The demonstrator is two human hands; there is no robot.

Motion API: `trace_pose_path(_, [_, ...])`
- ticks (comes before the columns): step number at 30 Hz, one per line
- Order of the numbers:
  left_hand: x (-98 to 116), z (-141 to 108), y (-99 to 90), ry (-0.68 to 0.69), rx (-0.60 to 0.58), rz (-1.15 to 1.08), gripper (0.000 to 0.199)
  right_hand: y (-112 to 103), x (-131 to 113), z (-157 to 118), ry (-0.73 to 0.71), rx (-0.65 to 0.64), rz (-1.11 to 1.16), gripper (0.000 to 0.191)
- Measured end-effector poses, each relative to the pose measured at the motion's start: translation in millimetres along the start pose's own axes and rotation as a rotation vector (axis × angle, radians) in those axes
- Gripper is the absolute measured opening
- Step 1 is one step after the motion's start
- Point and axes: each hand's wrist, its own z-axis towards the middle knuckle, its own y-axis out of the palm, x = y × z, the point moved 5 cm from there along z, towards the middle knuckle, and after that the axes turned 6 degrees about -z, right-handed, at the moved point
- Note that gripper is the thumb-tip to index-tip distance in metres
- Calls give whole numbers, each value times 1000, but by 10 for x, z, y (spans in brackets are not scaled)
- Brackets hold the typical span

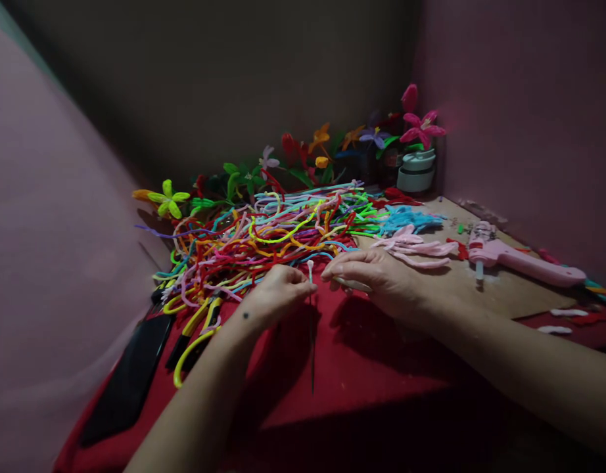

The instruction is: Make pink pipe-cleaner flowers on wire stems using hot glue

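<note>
My left hand (283, 289) is closed in a pinch on a thin dark stem (312, 355), which stands nearly upright with a small pale pink tip (310, 265) above my fingers. Just right of that tip, my right hand (376, 272) is closed, with fingers and thumb drawn together. A pale elongated piece (353, 284) shows under its fingers; its exact kind is hard to make out in the dim light. Behind both hands spreads a tangled heap of colourful pipe cleaners (278, 230). Folded pink pipe-cleaner pieces (416, 247) lie beyond my right hand.
A pink glue gun (524, 259) lies on a brown board (510, 299) at right, near blue pieces (411, 220). Yellow-handled cutters (197, 328) and a black phone (128, 378) are at left on red cloth (382, 381). Pipe-cleaner flowers (168, 199) and a pale green container (416, 172) stand behind.
</note>
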Motion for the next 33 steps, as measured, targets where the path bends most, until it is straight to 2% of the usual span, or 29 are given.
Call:
trace_pose_path(2, [-31,91,68,63,63,77,30,9,-7,-6,-23,-14,-30,13])
trace_pose_path(4, [-69,136,123,81,75,78,29,15,-10,-12,-54,-25,-48,14])
trace_pose_path(6, [-76,123,119,102,96,-7,26,14,-14,-17,-79,-29,-68,15])
trace_pose_path(9, [-41,35,45,159,161,-269,24,16,-38,-25,-103,-21,-124,14])
trace_pose_path(11, [-22,-18,52,176,112,-481,24,22,-61,-30,-102,-16,-159,14])
trace_pose_path(13, [-8,-47,119,171,-12,-653,25,30,-75,-33,-80,-14,-201,14])
trace_pose_path(16, [-8,-60,213,160,-130,-751,23,38,-83,-32,-51,-12,-264,14])
trace_pose_path(20, [-31,-50,223,191,-85,-689,20,54,-120,-38,-111,-5,-348,16])
trace_pose_path(23, [-12,-60,174,302,5,-621,18,54,-111,-42,-118,6,-363,16])
trace_pose_path(26, [53,-106,133,491,124,-460,17,47,-47,-27,-78,-4,-306,18])
trace_pose_path(30, [180,-239,150,816,359,-33,7,47,35,8,-43,-28,-241,23])
trace_pose_path(33, [215,-307,204,954,464,166,11,55,26,8,-30,-23,-264,25])
